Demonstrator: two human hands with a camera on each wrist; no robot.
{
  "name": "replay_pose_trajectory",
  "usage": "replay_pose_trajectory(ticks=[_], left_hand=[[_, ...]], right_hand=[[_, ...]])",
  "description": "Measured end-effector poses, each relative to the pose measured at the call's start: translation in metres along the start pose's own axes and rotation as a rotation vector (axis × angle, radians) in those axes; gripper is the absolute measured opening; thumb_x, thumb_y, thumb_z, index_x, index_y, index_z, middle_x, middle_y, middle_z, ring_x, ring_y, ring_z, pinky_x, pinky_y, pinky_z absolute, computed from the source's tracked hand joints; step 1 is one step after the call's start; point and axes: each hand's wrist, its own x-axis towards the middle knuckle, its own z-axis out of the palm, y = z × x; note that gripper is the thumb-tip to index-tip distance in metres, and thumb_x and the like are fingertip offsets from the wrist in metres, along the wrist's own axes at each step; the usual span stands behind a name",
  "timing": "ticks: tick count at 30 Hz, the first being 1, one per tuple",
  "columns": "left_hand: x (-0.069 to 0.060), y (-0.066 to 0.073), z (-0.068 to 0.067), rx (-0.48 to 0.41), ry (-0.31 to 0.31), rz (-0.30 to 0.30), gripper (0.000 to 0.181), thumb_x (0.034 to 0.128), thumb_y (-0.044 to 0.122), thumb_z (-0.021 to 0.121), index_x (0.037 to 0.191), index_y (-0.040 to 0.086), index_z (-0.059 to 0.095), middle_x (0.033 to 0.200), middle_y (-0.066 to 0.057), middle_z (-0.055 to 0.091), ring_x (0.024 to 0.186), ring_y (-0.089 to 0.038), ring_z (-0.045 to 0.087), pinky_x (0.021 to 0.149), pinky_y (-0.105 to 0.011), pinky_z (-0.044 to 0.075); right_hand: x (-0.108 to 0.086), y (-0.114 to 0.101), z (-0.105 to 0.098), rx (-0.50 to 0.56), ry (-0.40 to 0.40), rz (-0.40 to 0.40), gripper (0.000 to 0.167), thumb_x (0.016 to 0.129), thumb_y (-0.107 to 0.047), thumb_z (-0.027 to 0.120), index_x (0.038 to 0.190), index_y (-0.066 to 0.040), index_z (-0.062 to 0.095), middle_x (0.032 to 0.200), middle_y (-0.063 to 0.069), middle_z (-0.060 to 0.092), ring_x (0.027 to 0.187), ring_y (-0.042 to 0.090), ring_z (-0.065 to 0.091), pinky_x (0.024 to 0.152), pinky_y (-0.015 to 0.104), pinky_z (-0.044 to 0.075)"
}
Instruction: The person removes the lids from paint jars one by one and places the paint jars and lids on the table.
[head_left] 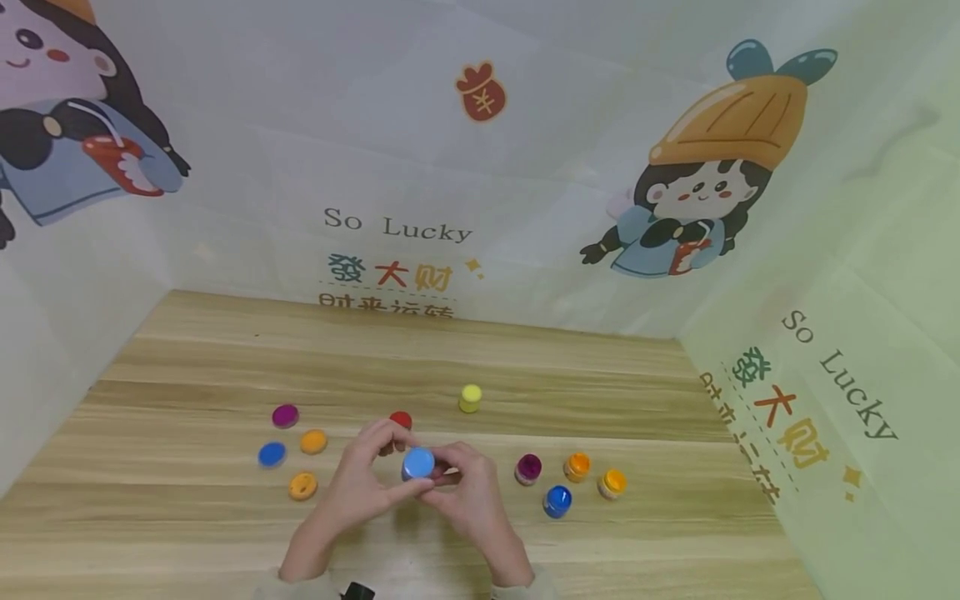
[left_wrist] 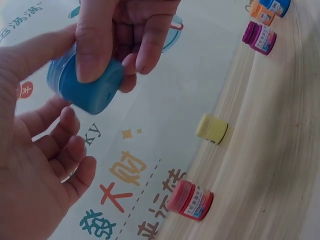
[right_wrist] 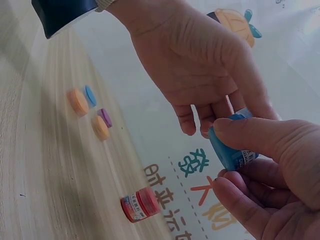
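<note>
Both hands meet around a small light-blue paint jar (head_left: pixel 417 463), held above the table near its front in the head view. My left hand (head_left: pixel 360 483) holds one end of it between thumb and index finger; its other fingers are loosely bent in the left wrist view. My right hand (head_left: pixel 472 492) pinches the jar, its thumb pressed along the side and its fingers beneath. In the right wrist view the blue jar (right_wrist: pixel 235 150) is tilted, with part of a white label showing. Just beyond the hands stand a red jar (left_wrist: pixel 192 201) and a yellow jar (left_wrist: pixel 213 128).
Left on the wooden table (head_left: pixel 187 533) lie a purple lid (head_left: pixel 285 416), a blue lid (head_left: pixel 272 454) and two orange lids (head_left: pixel 313 442). To the right stand lidless purple (head_left: pixel 528 469), blue (head_left: pixel 557 502), orange (head_left: pixel 577 467) and yellow-orange (head_left: pixel 612 484) jars. Printed cloth (head_left: pixel 540 233) surrounds the table's back and sides.
</note>
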Motion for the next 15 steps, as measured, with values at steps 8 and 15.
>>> replay_pose_trajectory(ticks=[8, 15], left_hand=[[-0.0012, 0.0003, -0.0072, -0.042, -0.057, 0.036, 0.035, 0.0681, 0.002, 0.08, 0.1, 0.008, 0.069, 0.09, 0.001, 0.058, 0.087, -0.014, 0.047, 0.076, -0.028, 0.039], [-0.0002, -0.004, 0.0001, -0.009, 0.001, 0.059, 0.042, 0.0574, -0.001, 0.086, 0.088, 0.007, 0.058, 0.081, -0.003, 0.054, 0.078, -0.009, 0.041, 0.066, -0.022, 0.035]], right_hand=[[-0.0003, 0.0009, -0.0002, 0.005, -0.016, 0.0, 0.028, 0.072, 0.002, 0.077, 0.099, 0.004, 0.068, 0.088, 0.012, 0.063, 0.079, 0.013, 0.061, 0.067, 0.019, 0.052], [-0.0011, 0.0004, 0.0008, -0.007, -0.016, -0.012, 0.027, 0.072, 0.004, 0.077, 0.097, 0.006, 0.067, 0.087, 0.012, 0.062, 0.079, 0.017, 0.061, 0.067, 0.018, 0.051]])
